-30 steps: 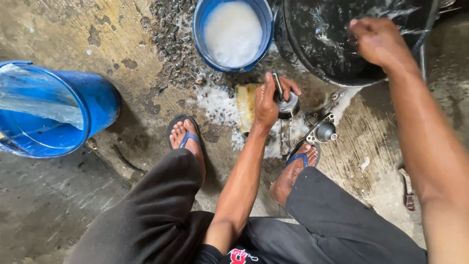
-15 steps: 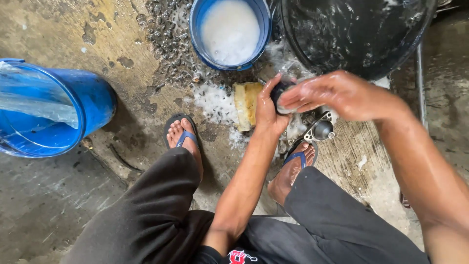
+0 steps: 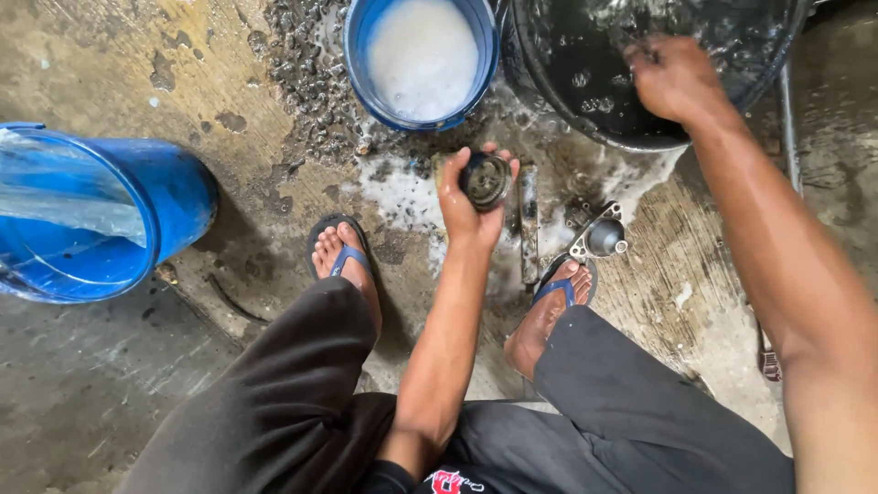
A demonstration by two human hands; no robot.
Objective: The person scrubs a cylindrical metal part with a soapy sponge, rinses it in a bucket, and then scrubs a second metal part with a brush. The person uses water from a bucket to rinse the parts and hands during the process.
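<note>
A small round metal part (image 3: 486, 179), dark and cap-like, is gripped in the left hand (image 3: 468, 197), the fingers curled about its rim and the thumb pressed to its near side, so that it is held just above the wet concrete floor (image 3: 229, 110) between the two sandalled feet. Its open circular face is turned upward toward the camera; being round, no long axis can be made out, and its short axis is taken to run roughly vertical. The right hand (image 3: 674, 78) is well apart from it, up and to the right, lowered into the large black basin (image 3: 585, 110), its fingers bent around something dark that cannot be identified. The part is thus far nearer the left hand, and the basin lies to its upper right. A blue bucket of soapy water (image 3: 422, 57) stands just beyond the part, and a grey metal flanged fitting (image 3: 602, 236) lies on the floor just beside the right foot.
</note>
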